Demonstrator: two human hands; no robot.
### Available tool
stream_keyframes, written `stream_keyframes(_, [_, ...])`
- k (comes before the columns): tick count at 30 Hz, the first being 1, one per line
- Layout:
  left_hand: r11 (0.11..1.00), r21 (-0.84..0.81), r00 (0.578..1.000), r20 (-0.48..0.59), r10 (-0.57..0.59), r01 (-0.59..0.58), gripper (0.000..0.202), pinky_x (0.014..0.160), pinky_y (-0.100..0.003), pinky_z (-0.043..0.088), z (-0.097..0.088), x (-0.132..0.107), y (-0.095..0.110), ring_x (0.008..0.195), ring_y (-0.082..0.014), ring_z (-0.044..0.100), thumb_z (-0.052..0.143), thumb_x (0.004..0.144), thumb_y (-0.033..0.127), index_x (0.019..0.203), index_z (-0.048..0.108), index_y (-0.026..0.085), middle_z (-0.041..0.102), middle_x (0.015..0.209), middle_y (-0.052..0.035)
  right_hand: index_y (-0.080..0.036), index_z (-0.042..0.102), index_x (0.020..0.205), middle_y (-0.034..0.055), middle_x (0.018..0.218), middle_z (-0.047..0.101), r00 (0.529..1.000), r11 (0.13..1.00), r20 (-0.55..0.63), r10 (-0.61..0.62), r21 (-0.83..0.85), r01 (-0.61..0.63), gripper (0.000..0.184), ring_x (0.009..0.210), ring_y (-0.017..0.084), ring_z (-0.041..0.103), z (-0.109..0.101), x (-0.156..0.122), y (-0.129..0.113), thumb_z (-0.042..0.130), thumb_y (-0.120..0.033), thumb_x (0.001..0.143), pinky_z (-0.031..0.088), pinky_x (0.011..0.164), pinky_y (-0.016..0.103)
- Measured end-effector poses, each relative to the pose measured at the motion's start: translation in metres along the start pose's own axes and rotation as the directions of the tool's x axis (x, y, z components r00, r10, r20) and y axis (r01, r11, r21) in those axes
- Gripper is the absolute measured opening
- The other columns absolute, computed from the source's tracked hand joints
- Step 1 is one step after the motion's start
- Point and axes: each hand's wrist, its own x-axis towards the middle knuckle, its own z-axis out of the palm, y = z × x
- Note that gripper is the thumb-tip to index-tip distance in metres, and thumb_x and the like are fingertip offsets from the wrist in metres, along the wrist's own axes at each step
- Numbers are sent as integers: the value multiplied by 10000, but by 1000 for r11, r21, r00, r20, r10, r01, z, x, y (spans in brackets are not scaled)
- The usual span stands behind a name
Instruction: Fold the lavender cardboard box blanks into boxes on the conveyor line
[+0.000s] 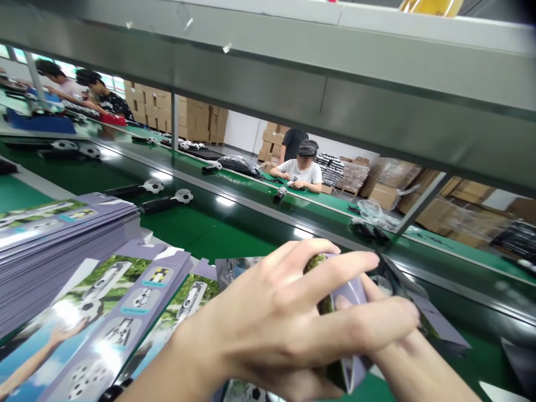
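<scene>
My left hand [276, 312] reaches across from the lower left, its fingers bent around a small purple printed carton [352, 290]. Coming from the lower right, my right hand [383, 340] is on the same carton from behind. Most of its fingers are hidden by my left hand, and the carton shows only in part between them. Flat printed cartons [157, 301] with a soccer-ball picture lie left of my hands. Just right of them, another purple carton [444, 321] lies on the green surface.
A tall stack of flat cartons [84, 245] stands at the left. Black-handled soccer-ball items [167, 201] lie on the green belt [218, 223]. A grey shelf beam [268, 84] crosses overhead. A co-worker [304, 167] sits across the line, others at far left.
</scene>
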Motion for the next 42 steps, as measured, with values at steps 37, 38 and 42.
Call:
stream_keyframes(37, [995,79,998,-19,-58,59,369,1206,-390,338,1,1,-2,1428,-225,334,520,955,407,1263,521,202,501,1393,-98,-249,549,1252,74,1298,605,926,844,-343,-159,-534,-53,419,1185,281,578,-68,32,73,489,-375,857,439,1070,514])
stream_keyframes(38, [995,80,998,-15,-63,64,339,1185,-394,368,1,2,-1,1406,-229,369,523,954,393,1234,546,204,529,1369,-94,-214,555,1245,101,1307,596,921,784,-379,-89,-597,-170,424,1217,300,556,-80,34,84,446,-298,844,405,1092,549])
stream_keyframes(42, [993,80,997,5,-83,82,226,1103,-409,459,2,3,-1,1349,-246,448,503,959,345,1094,609,197,590,1306,-91,-149,563,1284,210,1424,476,781,369,-611,128,-702,-609,493,1407,425,335,-106,37,110,357,-171,836,228,1091,732])
